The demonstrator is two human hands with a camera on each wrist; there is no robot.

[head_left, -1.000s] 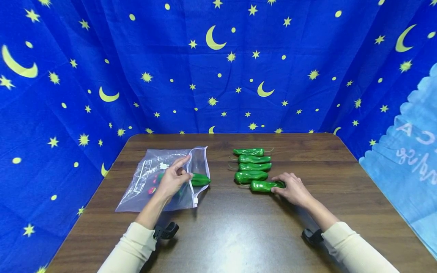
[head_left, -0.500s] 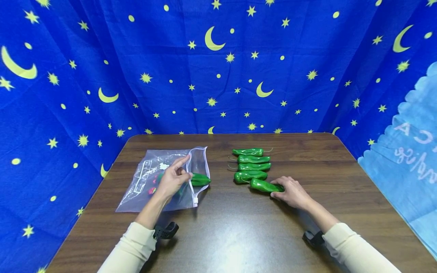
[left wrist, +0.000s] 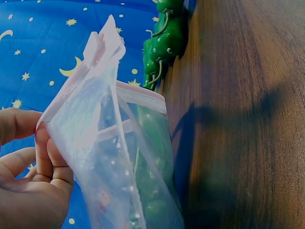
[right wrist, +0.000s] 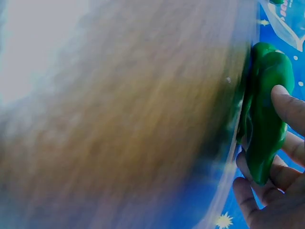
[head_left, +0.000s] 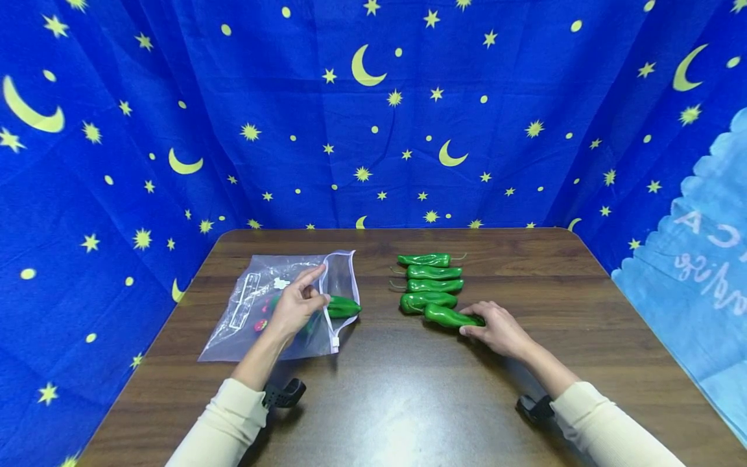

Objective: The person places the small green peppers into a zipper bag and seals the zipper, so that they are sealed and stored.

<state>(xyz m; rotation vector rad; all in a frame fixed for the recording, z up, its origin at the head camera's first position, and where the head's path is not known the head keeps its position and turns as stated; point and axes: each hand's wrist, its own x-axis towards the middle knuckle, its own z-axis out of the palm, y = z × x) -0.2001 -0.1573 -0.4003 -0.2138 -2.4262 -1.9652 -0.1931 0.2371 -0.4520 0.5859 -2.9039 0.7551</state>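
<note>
Gripping the held green pepper (head_left: 445,316) by the tapered right end with the right hand (head_left: 493,328), closed only as far as the pepper's thickness allows, with thumb on one side and fingers on the other. Pinching the clear zip bag (head_left: 229,336) by the edge of the mouth with the left hand (head_left: 294,310), spread little at the tips.

Mattering most for any next move, as a judgement: from pepper to bag mouth, straight left across a bare stretch of the bench (head_left: 392,370). Pointing roughly left-right along the long axis, broad end leading left, almost in line with the mouth; gaping rightward there, as also seen from the left wrist. Nearer the pepper by far: the right hand. Nearer the bag: the left.

Lying just beyond the held pepper, on the far side: four peppers in a row (head_left: 435,286). Impossible to tell whether touching the nearest one. Showing at the mouth: a bagged pepper (head_left: 344,308), inside.
</note>
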